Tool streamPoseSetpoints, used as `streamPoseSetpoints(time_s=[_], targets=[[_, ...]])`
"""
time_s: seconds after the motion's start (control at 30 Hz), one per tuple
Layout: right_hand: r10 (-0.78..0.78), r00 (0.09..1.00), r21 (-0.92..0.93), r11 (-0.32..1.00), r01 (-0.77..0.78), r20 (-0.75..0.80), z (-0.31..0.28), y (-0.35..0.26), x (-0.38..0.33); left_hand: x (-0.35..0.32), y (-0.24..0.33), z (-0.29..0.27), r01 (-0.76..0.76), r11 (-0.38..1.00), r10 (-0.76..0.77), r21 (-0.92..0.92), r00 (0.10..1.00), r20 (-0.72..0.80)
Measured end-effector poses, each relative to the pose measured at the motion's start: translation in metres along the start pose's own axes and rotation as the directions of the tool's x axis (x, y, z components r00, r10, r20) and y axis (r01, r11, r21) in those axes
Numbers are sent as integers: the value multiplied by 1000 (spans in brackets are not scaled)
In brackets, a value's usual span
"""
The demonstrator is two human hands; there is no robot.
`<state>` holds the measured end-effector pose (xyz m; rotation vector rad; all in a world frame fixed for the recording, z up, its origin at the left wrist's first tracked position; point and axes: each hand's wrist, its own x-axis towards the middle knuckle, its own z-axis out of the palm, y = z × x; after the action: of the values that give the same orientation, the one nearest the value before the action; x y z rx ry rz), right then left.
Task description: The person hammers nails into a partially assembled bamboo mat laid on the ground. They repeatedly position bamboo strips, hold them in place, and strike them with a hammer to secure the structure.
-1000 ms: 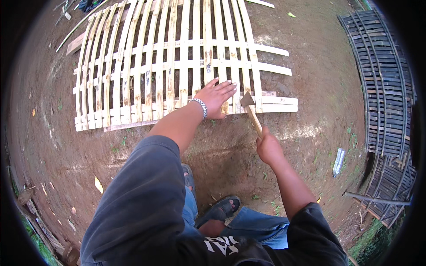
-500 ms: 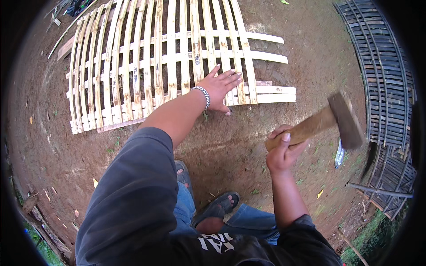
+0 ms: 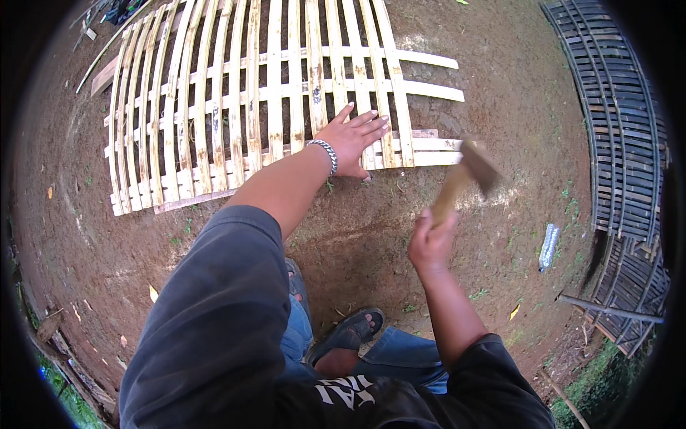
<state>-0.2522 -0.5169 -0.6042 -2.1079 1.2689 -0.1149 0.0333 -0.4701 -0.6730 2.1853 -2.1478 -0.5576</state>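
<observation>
A panel of pale bamboo slats (image 3: 274,107), crossed by several longer strips, lies on the ground in front of me. My left hand (image 3: 350,143) rests on its near right part, palm down with fingers spread, and a chain bracelet circles the wrist. My right hand (image 3: 433,243) is wrapped round the wooden handle of a hatchet (image 3: 480,169), whose dark metal head is slightly blurred. The hatchet head hangs by the right ends of the nearest cross strips (image 3: 436,159); I cannot tell whether it touches them.
Dark slatted bamboo panels (image 3: 622,129) stand along the right side. A clear plastic bottle (image 3: 549,247) lies on the dirt (image 3: 500,264) near them. My sandalled feet (image 3: 348,336) are below the panel. Dark items (image 3: 123,11) lie at the far left.
The hatchet has swung left and away from me, from the right side to beside the strip ends. My right hand moved slightly left; my left hand stayed in place.
</observation>
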Motion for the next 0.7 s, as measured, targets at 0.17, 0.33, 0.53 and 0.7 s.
streamPoseSetpoints(time_s=[0.17, 0.33, 0.53, 0.7], targets=[[94, 948, -289, 957, -2, 305, -8, 5, 13, 0, -2, -1, 10, 1000, -10, -5, 1000, 7], [201, 977, 469, 858, -208, 65, -18, -36, -2, -4, -1, 4, 6, 1000, -7, -17, 1000, -12], [276, 838, 242, 873, -423, 470, 11, -4, -22, 0, 5, -2, 7, 1000, -7, 7, 999, 37], [219, 961, 498, 822, -275, 169, -3, -19, -13, -3, -2, 5, 20, 999, -20, 34, 1000, -5]])
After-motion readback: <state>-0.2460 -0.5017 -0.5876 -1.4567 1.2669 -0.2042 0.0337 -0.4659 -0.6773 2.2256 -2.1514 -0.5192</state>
